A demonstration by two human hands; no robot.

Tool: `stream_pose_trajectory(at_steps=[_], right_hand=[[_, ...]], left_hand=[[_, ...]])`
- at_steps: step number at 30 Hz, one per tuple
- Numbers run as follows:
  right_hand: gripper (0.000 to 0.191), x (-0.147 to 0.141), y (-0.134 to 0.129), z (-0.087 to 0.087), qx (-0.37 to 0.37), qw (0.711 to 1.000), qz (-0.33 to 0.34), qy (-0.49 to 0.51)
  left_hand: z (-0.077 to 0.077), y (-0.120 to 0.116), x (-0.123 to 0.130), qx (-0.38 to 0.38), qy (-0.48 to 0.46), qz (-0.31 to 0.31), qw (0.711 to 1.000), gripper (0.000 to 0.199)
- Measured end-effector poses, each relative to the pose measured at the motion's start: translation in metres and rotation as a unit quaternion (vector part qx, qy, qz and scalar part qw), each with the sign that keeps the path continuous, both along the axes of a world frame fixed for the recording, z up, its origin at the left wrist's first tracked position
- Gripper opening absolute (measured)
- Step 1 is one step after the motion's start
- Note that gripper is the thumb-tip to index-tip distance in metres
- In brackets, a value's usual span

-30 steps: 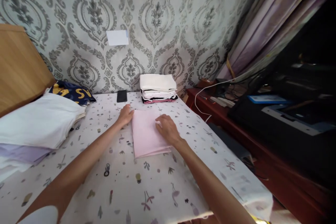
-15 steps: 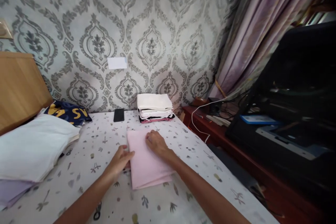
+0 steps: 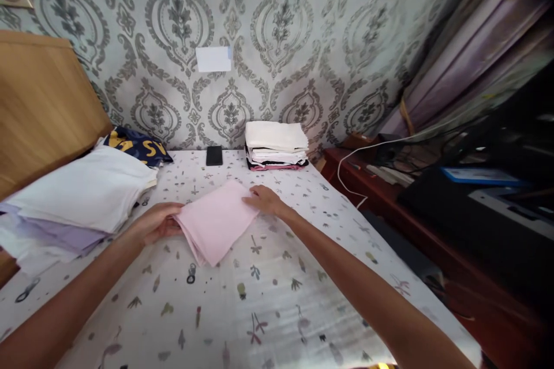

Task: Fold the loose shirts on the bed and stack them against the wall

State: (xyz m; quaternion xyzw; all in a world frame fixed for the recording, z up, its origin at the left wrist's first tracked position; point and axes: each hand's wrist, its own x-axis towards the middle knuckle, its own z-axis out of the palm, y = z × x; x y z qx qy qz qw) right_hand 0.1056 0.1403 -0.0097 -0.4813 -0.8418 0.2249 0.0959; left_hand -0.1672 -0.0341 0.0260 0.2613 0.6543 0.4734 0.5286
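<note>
Left hand (image 3: 156, 222) pinching the pink cloth (image 3: 216, 221) at its left corner, fingers closed on it. Right hand (image 3: 265, 200) flat on the far right corner, fingers together. Cloth folded, skewed on the patterned sheet (image 3: 268, 300). Beyond: phone (image 3: 213, 155), folded stack (image 3: 276, 145). Yellow letters on navy fabric (image 3: 137, 146), partly hidden, unreadable.

Grey damask wallpaper (image 3: 277, 40) covers the wall ahead, a small white slip (image 3: 213, 59) stuck to it. A wooden headboard (image 3: 41, 104) stands at the left — the bed (image 3: 277, 300) wears a white sheet with small printed motifs. At right hang mauve curtains (image 3: 471, 63), above a reddish-brown cabinet (image 3: 389, 207) strewn with cables.
</note>
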Motion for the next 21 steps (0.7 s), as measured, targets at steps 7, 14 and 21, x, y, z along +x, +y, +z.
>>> stream_pose_trajectory(at_steps=[7, 14, 21], right_hand=[[0.032, -0.024, -0.004, 0.010, -0.129, 0.983, -0.101, 0.083], [0.014, -0.002, -0.012, 0.033, -0.174, 0.948, -0.080, 0.256], [0.037, 0.070, 0.055, 0.094, -0.044, 0.882, -0.138, 0.448]], left_hand=[[-0.024, -0.035, 0.046, -0.008, -0.153, 0.034, 0.988, 0.041], [-0.034, 0.002, 0.058, 0.089, -0.047, 0.051, 0.994, 0.066], [0.065, 0.142, 0.086, 0.290, 0.088, -0.051, 0.952, 0.076]])
